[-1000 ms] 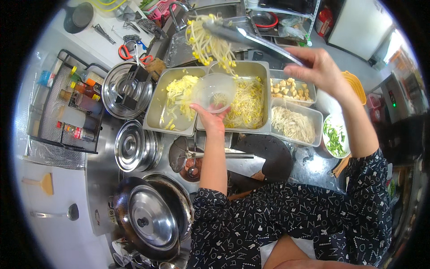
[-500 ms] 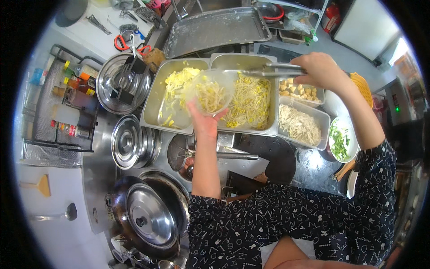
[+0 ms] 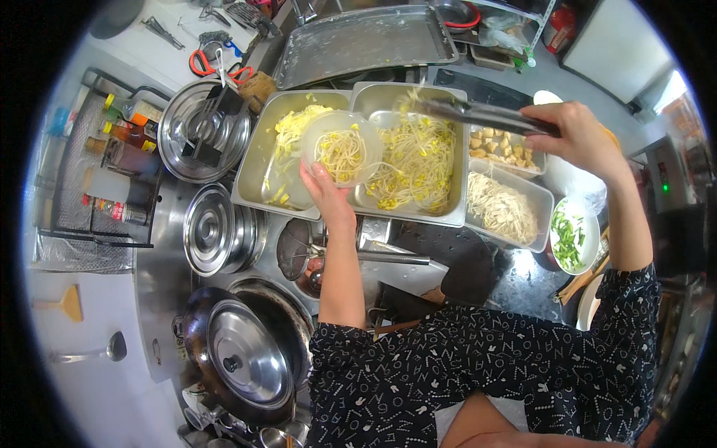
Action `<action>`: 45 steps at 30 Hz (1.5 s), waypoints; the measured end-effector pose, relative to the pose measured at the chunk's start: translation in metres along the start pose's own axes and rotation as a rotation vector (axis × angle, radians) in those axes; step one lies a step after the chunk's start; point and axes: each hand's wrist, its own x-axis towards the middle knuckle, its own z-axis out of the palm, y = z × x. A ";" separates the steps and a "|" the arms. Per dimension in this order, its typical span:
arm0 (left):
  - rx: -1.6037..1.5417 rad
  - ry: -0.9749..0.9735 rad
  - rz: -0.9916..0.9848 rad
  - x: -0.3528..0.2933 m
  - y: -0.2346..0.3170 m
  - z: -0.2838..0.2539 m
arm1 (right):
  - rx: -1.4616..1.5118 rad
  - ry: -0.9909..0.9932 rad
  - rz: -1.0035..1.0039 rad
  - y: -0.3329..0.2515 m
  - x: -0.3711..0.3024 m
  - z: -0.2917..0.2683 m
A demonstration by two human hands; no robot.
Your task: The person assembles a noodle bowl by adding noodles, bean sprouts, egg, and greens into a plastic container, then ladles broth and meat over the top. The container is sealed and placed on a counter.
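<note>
My left hand [image 3: 327, 196] grips a translucent round bowl [image 3: 334, 122] from its near side. Bean sprouts [image 3: 343, 155] lie in that bowl, which is over the inner walls of two steel pans. Metal tongs [image 3: 485, 114] are in my right hand [image 3: 572, 133], above the far side of the right pan. A few pale sprouts seem to be at the tongs' tips, blurred by motion. The right pan [image 3: 457, 196] contains a heap of loose bean sprouts [image 3: 418, 168]. Shredded yellow-white leaves [image 3: 297, 127] are in the left pan [image 3: 250, 183].
To the right are tubs of golden cubes [image 3: 504, 149] and pale thin strips [image 3: 502, 209], plus a bowl of cut greens [image 3: 569, 243]. A large tray [image 3: 370, 45] lies behind the pans. Steel lids [image 3: 209, 230], a bottle rack [image 3: 108, 164] and a lidded wok [image 3: 246, 358] occupy the left.
The tongs and my right hand have moved right and slightly nearer, so the tongs no longer reach the bowl. My left hand has shifted slightly left with the bowl.
</note>
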 end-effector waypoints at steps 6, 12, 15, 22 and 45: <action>-0.124 -0.107 -0.104 -0.002 -0.010 0.015 | 0.165 0.002 0.132 -0.065 0.015 -0.018; -0.143 -0.102 -0.104 0.002 -0.013 0.022 | -0.076 -0.012 -0.094 -0.059 0.027 0.008; -0.142 -0.174 -0.103 0.007 -0.009 0.014 | -0.225 -0.046 -0.156 -0.041 0.019 0.015; -0.278 -0.224 -0.264 -0.001 -0.006 0.016 | -0.282 -0.013 -0.073 -0.053 0.011 -0.004; -0.238 -0.592 -0.643 -0.024 0.007 0.055 | -0.617 0.122 -0.122 -0.068 -0.062 -0.075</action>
